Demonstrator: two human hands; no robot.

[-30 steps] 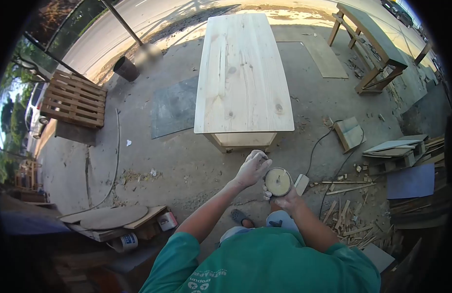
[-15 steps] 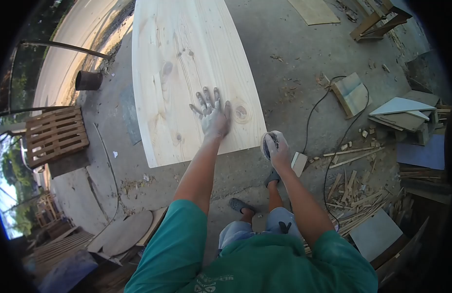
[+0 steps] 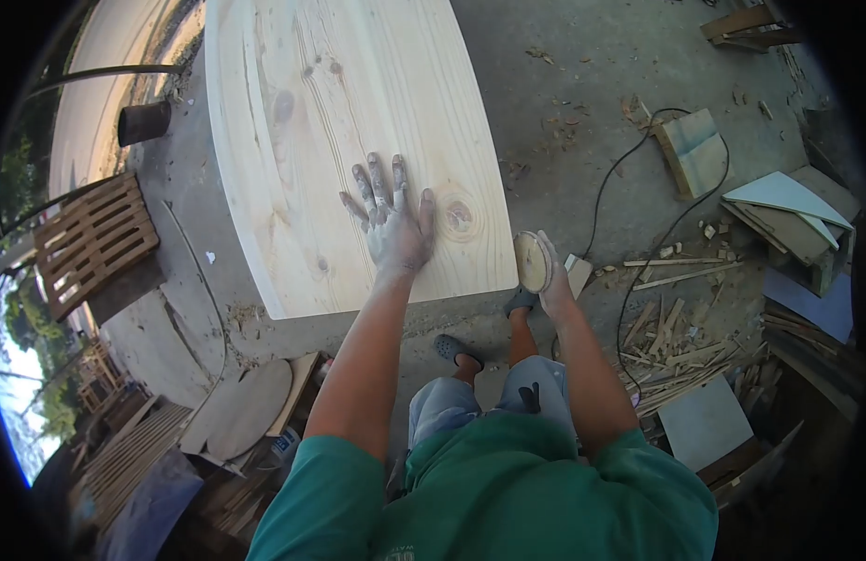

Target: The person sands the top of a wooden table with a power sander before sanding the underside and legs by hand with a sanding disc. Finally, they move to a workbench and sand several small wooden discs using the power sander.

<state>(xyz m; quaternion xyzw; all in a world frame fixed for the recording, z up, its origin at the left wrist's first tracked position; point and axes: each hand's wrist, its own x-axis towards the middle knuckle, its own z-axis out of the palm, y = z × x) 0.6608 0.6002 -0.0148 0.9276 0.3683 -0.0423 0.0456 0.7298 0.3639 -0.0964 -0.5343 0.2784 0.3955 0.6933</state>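
A wide pale pine board with knots and long grain lines extends away in front of me. My left hand, coated in whitish dust, lies flat on it with fingers spread, left of a large knot. Just off the board's near right corner, my right hand is closed around a round pad with a flat tan face. That face is turned up and left, towards the board's edge; the fingers gripping behind it are mostly hidden.
A black cable loops over the concrete floor at right. Scrap strips and board offcuts lie there too. To the left are a wooden pallet, a dark bucket and round wooden panels.
My right hand has turned the pad, so its tan face now shows instead of its dark side. My left hand stays flat on the board; the view has shifted slightly.
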